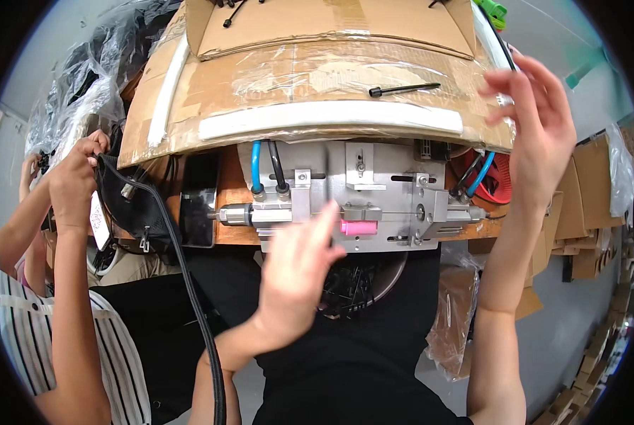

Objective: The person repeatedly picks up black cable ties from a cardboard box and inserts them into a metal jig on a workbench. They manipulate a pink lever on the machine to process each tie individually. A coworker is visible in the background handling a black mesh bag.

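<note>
Right hand (540, 138) hangs loosely spread; left hand (286, 283), too blurred to tell, nears the pink block (359, 228), probably light, stiff, best pinched by its ends.

Bright light. Motion blurs the bare left hand (292, 276) and bare right hand (541, 134); beyond the left, shiny clear plastic tape (260, 81) catches glare. Outside both, fisheye distortion bends edges toward black corners.

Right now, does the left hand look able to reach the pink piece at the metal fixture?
Probably yes: the left hand appears close to the pink piece, and nothing visible blocks the way.
</note>
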The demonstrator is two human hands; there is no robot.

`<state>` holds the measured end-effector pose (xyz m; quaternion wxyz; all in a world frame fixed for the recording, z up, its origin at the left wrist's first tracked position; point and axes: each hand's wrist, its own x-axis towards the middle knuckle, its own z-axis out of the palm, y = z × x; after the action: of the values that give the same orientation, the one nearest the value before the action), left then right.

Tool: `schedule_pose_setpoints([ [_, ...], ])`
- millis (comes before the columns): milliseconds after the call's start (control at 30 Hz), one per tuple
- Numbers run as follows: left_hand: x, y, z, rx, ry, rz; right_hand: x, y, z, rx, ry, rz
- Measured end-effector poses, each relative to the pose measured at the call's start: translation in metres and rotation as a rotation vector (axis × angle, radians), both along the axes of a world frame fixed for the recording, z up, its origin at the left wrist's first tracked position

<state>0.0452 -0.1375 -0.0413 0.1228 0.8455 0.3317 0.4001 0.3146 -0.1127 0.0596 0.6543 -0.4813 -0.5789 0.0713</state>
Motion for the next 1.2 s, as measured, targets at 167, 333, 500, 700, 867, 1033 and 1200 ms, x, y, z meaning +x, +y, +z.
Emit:
schedule_pose_setpoints([
  [167,0.025,-0.037,-0.041,-0.09,0.256,-0.038,-0.001,-0.047,-0.03,0.049,0.236,0.121],
  [333,0.034,-0.036,-0.047,-0.045,0.385,0.024,-0.013,-0.075,-0.044,0.031,0.217,0.054],
  [500,0.036,-0.036,-0.049,-0.045,0.407,0.045,-0.037,-0.092,-0.068,-0.039,0.16,0.057],
  [700,0.026,-0.036,-0.029,-0.163,0.306,0.002,-0.086,-0.117,-0.128,-0.329,-0.278,-0.017],
  [867,0.005,-0.032,-0.005,-0.183,0.211,0.036,-0.103,-0.109,-0.156,-0.358,-0.346,0.091],
  [1033,-0.003,-0.027,0.001,-0.197,0.18,0.04,-0.107,-0.1,-0.163,-0.39,-0.362,0.12],
  [1200,0.01,-0.002,0.025,-0.158,0.092,-0.041,-0.102,-0.1,-0.158,-0.43,-0.389,0.115],
])
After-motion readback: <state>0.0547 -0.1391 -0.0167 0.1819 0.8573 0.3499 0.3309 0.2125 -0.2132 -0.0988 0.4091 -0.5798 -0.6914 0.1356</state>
